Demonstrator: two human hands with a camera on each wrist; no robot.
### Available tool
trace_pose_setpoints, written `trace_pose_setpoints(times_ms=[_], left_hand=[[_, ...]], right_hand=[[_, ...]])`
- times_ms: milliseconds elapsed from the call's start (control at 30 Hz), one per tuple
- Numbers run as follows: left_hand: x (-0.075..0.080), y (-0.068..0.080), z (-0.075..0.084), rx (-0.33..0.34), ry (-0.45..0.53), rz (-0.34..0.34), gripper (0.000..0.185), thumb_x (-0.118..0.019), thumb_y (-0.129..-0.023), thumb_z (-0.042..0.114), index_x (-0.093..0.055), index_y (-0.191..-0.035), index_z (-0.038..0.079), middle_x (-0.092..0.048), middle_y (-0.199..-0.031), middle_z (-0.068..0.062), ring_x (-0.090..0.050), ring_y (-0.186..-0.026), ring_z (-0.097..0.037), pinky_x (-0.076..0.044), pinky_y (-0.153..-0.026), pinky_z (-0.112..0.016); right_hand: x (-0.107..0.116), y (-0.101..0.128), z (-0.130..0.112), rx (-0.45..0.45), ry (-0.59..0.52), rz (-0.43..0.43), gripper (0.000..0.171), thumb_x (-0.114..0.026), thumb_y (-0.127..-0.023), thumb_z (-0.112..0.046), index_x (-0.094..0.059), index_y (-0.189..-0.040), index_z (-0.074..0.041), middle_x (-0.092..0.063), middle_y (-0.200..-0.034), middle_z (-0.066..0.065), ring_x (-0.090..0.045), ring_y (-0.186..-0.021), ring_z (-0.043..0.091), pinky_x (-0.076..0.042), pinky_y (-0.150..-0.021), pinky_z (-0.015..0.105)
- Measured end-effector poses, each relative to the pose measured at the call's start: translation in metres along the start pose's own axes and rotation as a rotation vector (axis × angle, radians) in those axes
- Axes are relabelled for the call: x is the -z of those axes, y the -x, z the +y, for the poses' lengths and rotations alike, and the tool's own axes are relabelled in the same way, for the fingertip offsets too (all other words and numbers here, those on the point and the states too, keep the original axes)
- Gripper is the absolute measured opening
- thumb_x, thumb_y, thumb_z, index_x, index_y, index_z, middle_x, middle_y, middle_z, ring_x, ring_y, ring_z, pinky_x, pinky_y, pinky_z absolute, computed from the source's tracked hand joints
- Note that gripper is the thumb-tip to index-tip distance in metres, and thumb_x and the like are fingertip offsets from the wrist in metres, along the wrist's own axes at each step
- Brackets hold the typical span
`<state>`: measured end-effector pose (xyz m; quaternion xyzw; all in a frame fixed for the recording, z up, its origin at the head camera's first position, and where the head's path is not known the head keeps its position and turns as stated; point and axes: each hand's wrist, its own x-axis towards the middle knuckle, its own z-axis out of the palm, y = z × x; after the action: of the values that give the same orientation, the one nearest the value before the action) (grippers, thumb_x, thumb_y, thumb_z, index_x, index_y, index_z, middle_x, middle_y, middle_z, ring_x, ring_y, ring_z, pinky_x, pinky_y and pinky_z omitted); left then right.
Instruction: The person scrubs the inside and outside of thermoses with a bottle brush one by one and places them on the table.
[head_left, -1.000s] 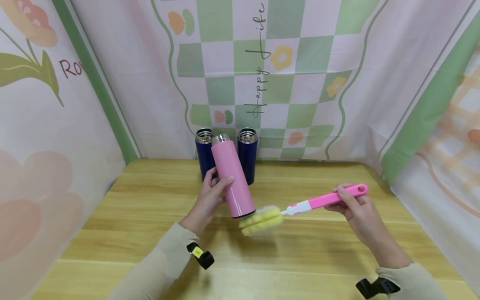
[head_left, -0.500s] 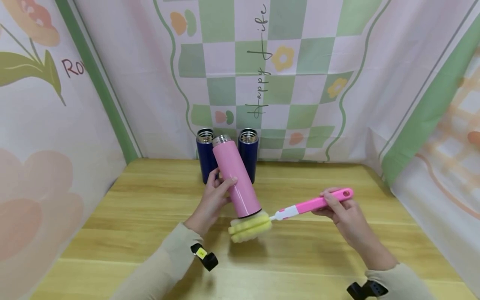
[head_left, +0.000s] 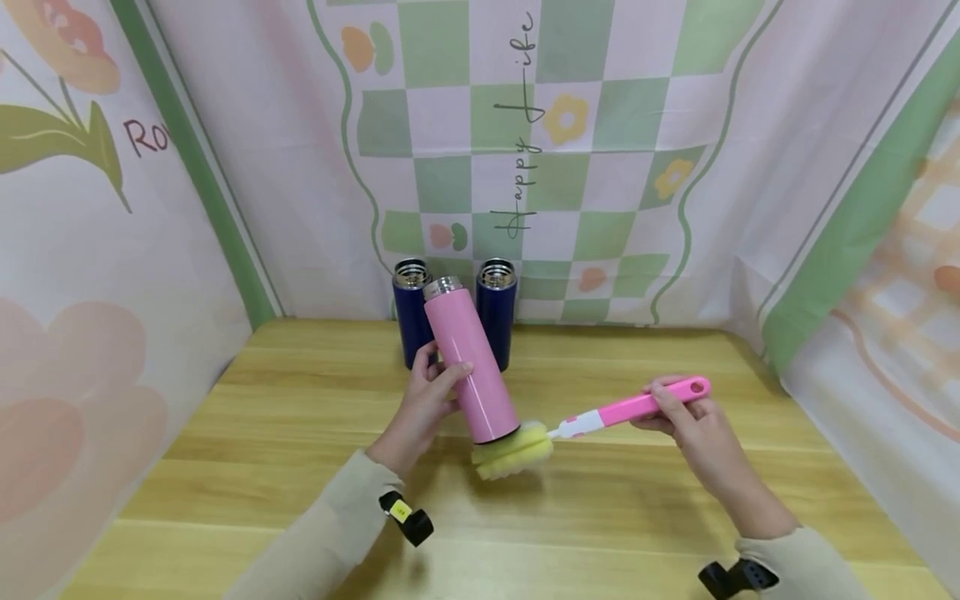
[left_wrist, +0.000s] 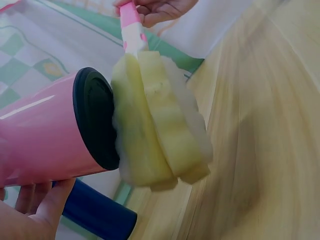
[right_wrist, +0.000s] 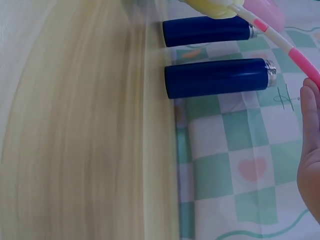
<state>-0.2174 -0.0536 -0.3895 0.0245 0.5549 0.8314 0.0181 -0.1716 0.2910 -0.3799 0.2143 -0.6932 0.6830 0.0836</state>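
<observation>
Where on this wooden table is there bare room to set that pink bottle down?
Bare wood lies left of the left hand toward the cloth wall, and along the near edge of the wooden table. It is crowded at the back, where two dark blue bottles stand.

Left hand [head_left: 423,404]: raised, fingers curled in a grip.
Right hand [head_left: 686,417]: extended forward, fingers pinched closed.

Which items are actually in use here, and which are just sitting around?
In use:
- tall pink metal flask, held tilted in the left hand
- pink-handled brush with yellow sponge head, held in the right hand, sponge against the flask's black base

Lying about:
- two dark blue flasks, upright at the back of the wooden table
</observation>
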Motion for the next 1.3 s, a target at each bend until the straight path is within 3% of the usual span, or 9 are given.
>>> trace_pose_setpoints(times_ms=[233,400,567,800,900,1067,1300], left_hand=[[0.002,0.000,0.001,0.006,-0.043,-0.018,0.073,-0.071,-0.086,0.016,-0.032,-0.148,0.016,-0.052,-0.123,-0.014,-0.060,-0.105,-0.028,-0.054,-0.081,-0.042],[0.002,-0.001,-0.002,0.014,-0.164,-0.028,0.078,-0.076,-0.085,0.019,-0.034,-0.150,0.013,-0.052,-0.125,-0.015,-0.059,-0.106,-0.028,-0.054,-0.082,-0.040],[-0.002,-0.002,-0.004,0.008,-0.265,-0.087,0.072,-0.079,-0.085,0.023,-0.044,-0.147,0.009,-0.054,-0.129,-0.014,-0.060,-0.110,-0.028,-0.053,-0.088,-0.041],[-0.013,-0.009,-0.007,0.007,-0.399,-0.135,0.079,-0.087,-0.077,0.035,-0.049,-0.144,0.019,-0.059,-0.128,-0.005,-0.057,-0.116,-0.027,-0.048,-0.096,-0.044],[-0.021,-0.016,-0.011,-0.048,-0.477,-0.151,0.079,-0.090,-0.074,0.037,-0.051,-0.142,0.023,-0.060,-0.126,0.000,-0.058,-0.115,-0.024,-0.050,-0.093,-0.043],[-0.039,-0.033,-0.021,-0.171,-0.549,-0.159,0.074,-0.092,-0.073,0.029,-0.053,-0.136,0.021,-0.062,-0.122,0.003,-0.062,-0.107,-0.018,-0.052,-0.090,-0.037],[-0.063,-0.060,-0.039,-0.226,-0.561,-0.122,0.071,-0.094,-0.070,0.019,-0.058,-0.131,0.020,-0.062,-0.120,0.003,-0.063,-0.106,-0.019,-0.052,-0.091,-0.042]], right_hand=[[0.005,0.002,-0.006,0.031,-0.083,0.025,0.021,-0.042,-0.106,0.002,-0.063,-0.109,0.000,-0.066,-0.097,0.010,-0.071,-0.086,0.018,-0.055,-0.080,0.030],[0.008,0.005,-0.012,0.077,-0.051,0.034,0.020,-0.042,-0.104,0.006,-0.062,-0.107,0.005,-0.065,-0.096,0.011,-0.071,-0.083,0.018,-0.056,-0.077,0.030],[0.015,0.007,-0.016,0.074,-0.013,0.040,0.019,-0.043,-0.104,0.005,-0.062,-0.106,0.006,-0.064,-0.097,0.012,-0.071,-0.083,0.018,-0.056,-0.078,0.029],[0.026,0.015,-0.017,0.114,-0.017,0.025,0.021,-0.042,-0.102,0.012,-0.062,-0.103,0.009,-0.066,-0.096,0.011,-0.071,-0.082,0.017,-0.056,-0.077,0.028],[0.030,0.017,-0.017,0.119,-0.024,0.017,0.022,-0.041,-0.101,0.014,-0.063,-0.104,0.010,-0.067,-0.095,0.011,-0.071,-0.081,0.017,-0.056,-0.077,0.028],[0.039,0.020,-0.016,0.112,-0.047,0.048,0.024,-0.040,-0.101,0.015,-0.063,-0.105,0.009,-0.066,-0.095,0.011,-0.071,-0.080,0.018,-0.056,-0.076,0.029],[0.052,0.026,-0.015,0.088,-0.062,0.105,0.024,-0.041,-0.102,0.013,-0.064,-0.106,0.009,-0.065,-0.094,0.012,-0.072,-0.079,0.019,-0.056,-0.074,0.029]])
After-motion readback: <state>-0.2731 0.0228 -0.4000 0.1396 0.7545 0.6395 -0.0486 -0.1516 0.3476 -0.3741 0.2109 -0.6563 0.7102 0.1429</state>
